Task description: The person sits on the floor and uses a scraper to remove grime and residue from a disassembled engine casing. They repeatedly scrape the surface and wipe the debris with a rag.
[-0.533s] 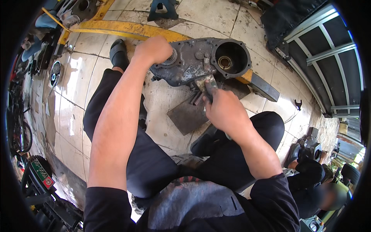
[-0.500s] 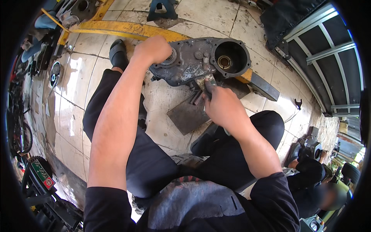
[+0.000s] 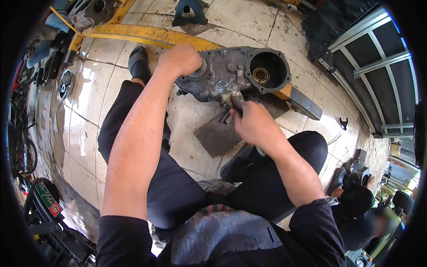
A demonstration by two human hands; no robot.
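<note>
Casing [image 3: 222, 66] lies across yellow beam [image 3: 133, 33], near the beam's right end, overhanging its near edge. Left hand [image 3: 181, 60] at casing's left end, knuckles bent; fingertips hidden, cannot tell whether they grip. Right hand [image 3: 255, 124] grasps tool [image 3: 237, 102], head at casing's near edge, contact unclear. Plate [image 3: 218, 138] on floor [image 3: 180, 118], narrow tile gap to left leg [image 3: 124, 120]. Beyond beam's far edge, open tile to stand [image 3: 189, 15].
</note>
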